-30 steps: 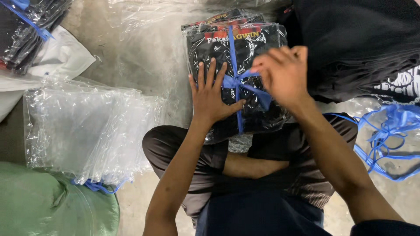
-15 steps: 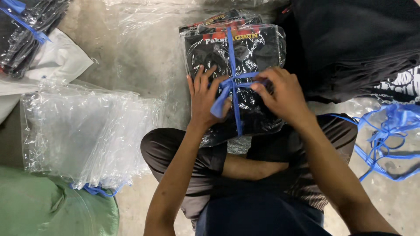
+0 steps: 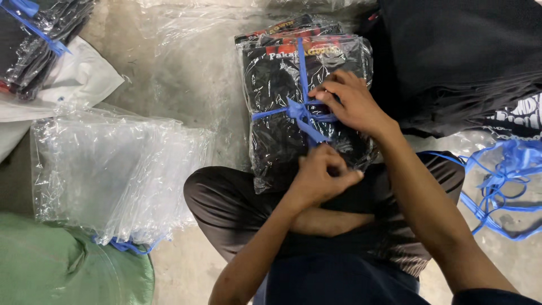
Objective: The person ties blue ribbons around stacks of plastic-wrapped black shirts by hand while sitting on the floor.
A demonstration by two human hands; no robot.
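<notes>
A garment packing workshop: bagged black clothes (image 3: 305, 107), empty plastic bags (image 3: 113, 175), concrete floor (image 3: 186, 73).

Black bagged bundle (image 3: 282, 113) centre; clear bags (image 3: 113, 169) left.

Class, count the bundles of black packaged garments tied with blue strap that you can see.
2: one bundle under both hands at centre; another bundle at top left, partly cut off. Others may be hidden.
</notes>
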